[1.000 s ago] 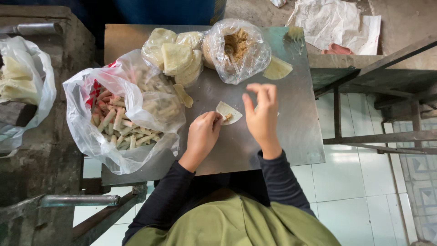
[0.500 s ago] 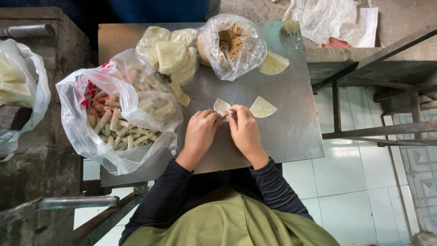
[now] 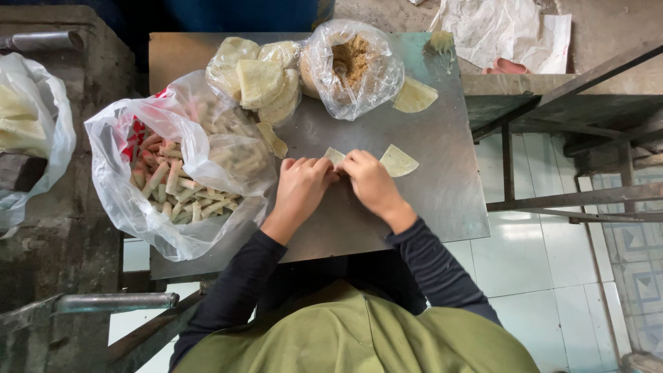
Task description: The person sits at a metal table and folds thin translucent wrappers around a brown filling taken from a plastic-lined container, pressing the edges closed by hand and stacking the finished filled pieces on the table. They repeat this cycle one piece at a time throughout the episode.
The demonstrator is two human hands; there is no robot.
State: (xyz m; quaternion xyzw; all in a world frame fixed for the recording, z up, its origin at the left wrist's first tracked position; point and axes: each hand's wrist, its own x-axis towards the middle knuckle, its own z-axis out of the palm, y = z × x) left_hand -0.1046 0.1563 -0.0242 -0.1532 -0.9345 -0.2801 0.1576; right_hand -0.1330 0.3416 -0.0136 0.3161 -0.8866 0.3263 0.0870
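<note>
Both the left hand (image 3: 302,181) and right hand (image 3: 369,181) pinch a pale wrapper (image 3: 335,156) between their fingertips on the metal counter (image 3: 442,200); another wrapper piece (image 3: 398,161) lies just beside the right hand.

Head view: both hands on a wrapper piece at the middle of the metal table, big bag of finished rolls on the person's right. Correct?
Not quite. The head view shows the bag of rolls on the person's left, not the right. The rest holds: the left hand and right hand meet on a wrapper piece at the middle of the metal table.
</note>
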